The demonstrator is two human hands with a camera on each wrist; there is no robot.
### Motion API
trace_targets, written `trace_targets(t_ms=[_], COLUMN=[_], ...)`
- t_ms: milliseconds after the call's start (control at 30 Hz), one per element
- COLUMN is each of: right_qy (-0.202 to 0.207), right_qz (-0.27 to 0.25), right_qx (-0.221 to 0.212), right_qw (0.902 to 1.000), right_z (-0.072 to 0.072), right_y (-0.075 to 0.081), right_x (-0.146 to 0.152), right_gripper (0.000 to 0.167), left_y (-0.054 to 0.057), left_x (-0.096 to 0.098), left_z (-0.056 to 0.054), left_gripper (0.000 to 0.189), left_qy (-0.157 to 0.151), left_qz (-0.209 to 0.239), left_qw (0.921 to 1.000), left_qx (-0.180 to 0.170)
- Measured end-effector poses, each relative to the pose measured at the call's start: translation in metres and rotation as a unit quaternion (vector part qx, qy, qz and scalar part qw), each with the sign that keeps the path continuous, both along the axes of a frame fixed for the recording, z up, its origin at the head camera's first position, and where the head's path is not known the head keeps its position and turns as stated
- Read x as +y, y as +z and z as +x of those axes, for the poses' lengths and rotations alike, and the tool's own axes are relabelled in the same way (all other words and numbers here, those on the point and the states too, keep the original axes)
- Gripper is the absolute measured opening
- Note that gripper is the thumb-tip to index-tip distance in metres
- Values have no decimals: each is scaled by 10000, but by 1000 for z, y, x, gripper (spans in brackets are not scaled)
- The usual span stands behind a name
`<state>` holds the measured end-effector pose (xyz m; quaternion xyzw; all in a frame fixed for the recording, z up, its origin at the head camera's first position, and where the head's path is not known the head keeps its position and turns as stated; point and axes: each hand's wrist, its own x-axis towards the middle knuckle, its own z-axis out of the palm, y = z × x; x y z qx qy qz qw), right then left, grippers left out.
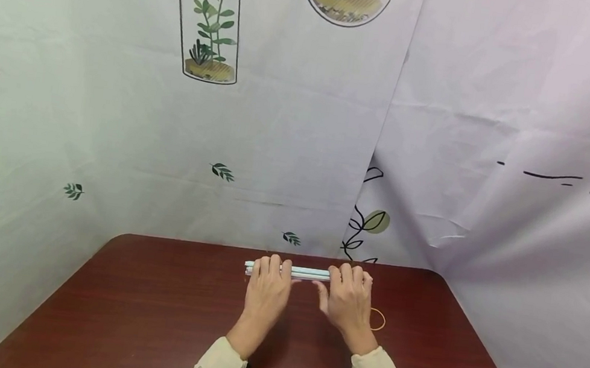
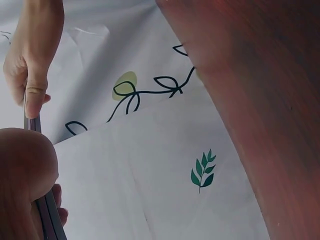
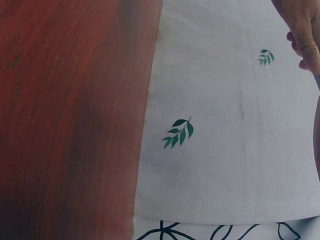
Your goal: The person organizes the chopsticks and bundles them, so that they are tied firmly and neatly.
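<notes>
A bundle of slim, pale blue-white sticks (image 1: 310, 274) is held level above the far part of the table; its exact kind cannot be told. My left hand (image 1: 268, 287) grips it near its left end, fingers curled over the top, with a short piece sticking out beyond. Around the right end curl the fingers of my right hand (image 1: 349, 296), its thumb lying underneath. Between the two hands a short stretch of the bundle shows. In the left wrist view the sticks (image 2: 50, 220) look dark and run between both hands. The right wrist view catches little of them.
A thin yellow rubber band (image 1: 384, 322) lies on the dark red wooden table (image 1: 149, 313), just right of my right wrist. White cloth (image 1: 300, 136) printed with plants hangs behind the table's far edge and along both sides.
</notes>
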<state>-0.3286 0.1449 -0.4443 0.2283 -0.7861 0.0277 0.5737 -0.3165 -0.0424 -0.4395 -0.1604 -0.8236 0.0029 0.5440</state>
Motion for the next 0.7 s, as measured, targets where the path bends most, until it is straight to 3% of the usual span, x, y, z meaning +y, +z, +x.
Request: trace_targets(t_ms=[133,367,700], right_qy=[-59,-133,113], right_qz=[-2,-70,407], right_qx=[56,47,-489], right_qw=[10000,9999,9979], right_z=[0,0,2], right_y=[-2,-5,4], right_x=[3,2,6], right_gripper=[57,59,46], left_y=[-1,0,7], left_x=[2,2,-4], left_z=[0,-2,0], left_gripper=[48,23,33], left_qy=[-52,-34,78], left_qz=[-10,-24,-6], left_qw=[10000,10000,9999], left_qx=[21,12,-130])
